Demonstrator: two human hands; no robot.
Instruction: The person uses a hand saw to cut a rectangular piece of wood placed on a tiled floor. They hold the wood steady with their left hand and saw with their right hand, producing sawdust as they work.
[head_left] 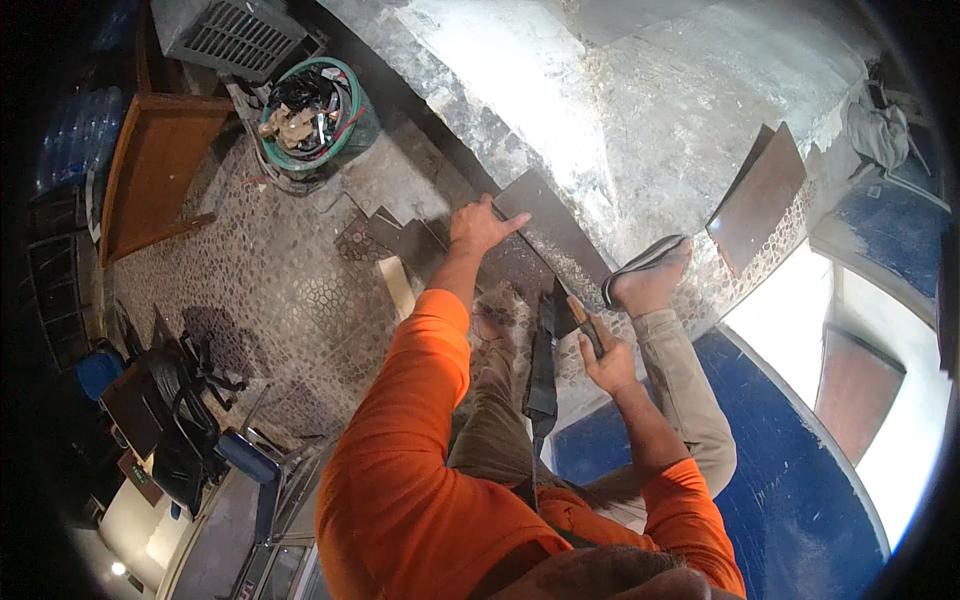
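My left hand (480, 226) presses on a dark brown board (548, 222), its thumb stretched along the surface and its other fingers curled at the edge. Pale dust lies on the board near that hand. In my right hand (610, 362) is a wooden-handled tool (583, 322), its handle pointing up toward the board's near end; its working part cannot be made out. My sandalled foot (650, 270) rests by the board's right end. Between my legs a dark strip (543, 365) hangs down.
A green-rimmed bucket (355, 115) full of scraps stands at the far left, beside a grey crate (235, 40). Another brown board (760, 200) leans at the right. Brown offcuts (405, 240) lie left of my hand. Chairs (180, 420) stand at the lower left on pebble-patterned flooring.
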